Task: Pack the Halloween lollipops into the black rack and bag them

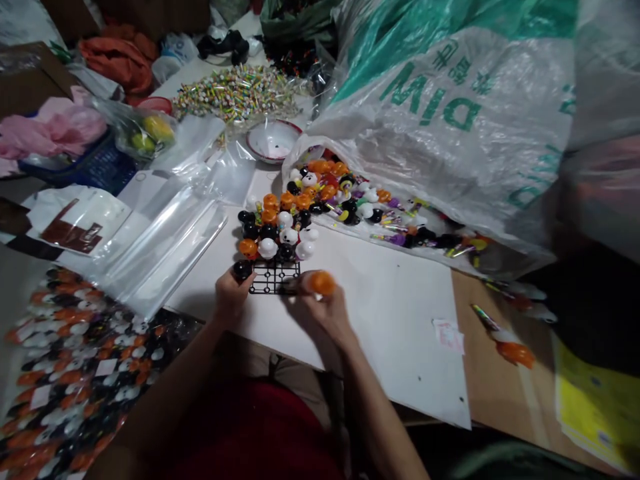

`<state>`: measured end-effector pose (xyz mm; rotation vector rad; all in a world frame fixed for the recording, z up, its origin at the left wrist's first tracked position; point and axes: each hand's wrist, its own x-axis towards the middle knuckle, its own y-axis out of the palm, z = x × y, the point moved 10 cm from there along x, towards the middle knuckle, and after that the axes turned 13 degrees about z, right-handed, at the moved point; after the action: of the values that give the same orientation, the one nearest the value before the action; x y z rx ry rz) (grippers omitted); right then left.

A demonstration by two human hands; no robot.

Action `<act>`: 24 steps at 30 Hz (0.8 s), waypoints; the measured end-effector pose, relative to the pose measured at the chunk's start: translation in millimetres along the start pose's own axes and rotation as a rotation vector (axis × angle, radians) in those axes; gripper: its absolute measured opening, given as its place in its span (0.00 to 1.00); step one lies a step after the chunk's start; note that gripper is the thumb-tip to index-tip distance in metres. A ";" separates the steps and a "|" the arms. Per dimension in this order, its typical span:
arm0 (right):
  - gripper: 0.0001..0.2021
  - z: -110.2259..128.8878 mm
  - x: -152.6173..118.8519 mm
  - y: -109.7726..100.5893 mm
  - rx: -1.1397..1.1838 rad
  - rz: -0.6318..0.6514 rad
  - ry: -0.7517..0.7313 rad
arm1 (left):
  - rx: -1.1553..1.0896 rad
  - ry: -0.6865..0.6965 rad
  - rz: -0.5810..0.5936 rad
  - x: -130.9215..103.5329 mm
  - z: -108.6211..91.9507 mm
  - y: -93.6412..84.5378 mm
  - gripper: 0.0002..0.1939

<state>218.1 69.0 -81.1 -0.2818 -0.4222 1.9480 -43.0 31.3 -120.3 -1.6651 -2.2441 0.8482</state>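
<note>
A black plastic grid (270,279) lies near the front edge of the white board. Beyond it, and partly over its far side, stand several round-headed figures (269,249) in orange, white and black. My left hand (231,297) is closed at the grid's left edge around a figure with a black head (243,269); its lower part is hidden by the fingers. To the right of the grid, my right hand (327,310) is closed around a figure with an orange head (323,283), slightly blurred.
Loose figures (350,193) spill from a large white-green plastic bag (440,133). Clear plastic sleeves (175,247) lie left, with packed figures (80,373) below. A bowl (273,141) and a heap of small coloured sticks (240,93) are behind. One orange-headed figure (515,352) lies right.
</note>
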 end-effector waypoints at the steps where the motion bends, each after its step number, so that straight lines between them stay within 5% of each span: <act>1: 0.11 -0.6 -1.5 23.6 0.067 0.023 0.029 | 0.045 0.009 0.002 -0.4 -0.3 -2.3 0.11; 4: 0.11 -6.6 5.6 64.0 0.139 -0.006 0.127 | 0.156 0.075 0.054 1.5 -5.8 -2.3 0.09; 9: 0.08 4.0 26.6 82.1 -0.116 0.060 0.065 | 0.284 0.229 0.119 4.2 -22.2 5.9 0.06; 16: 0.11 21.3 42.1 105.7 -0.446 0.174 0.095 | 0.195 0.152 0.207 15.2 -18.0 4.2 0.10; 21: 0.09 29.9 31.9 75.8 -0.250 0.335 -0.028 | 0.079 0.213 0.194 5.6 -26.9 -0.7 0.12; 24: 0.10 13.0 37.9 12.1 -0.170 0.386 -0.002 | 0.079 0.182 0.132 -1.2 -24.0 -0.9 0.12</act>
<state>187.9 97.1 -74.5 -0.5010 -0.5689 2.2911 -31.4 37.6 -100.2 -1.7917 -1.9748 0.7690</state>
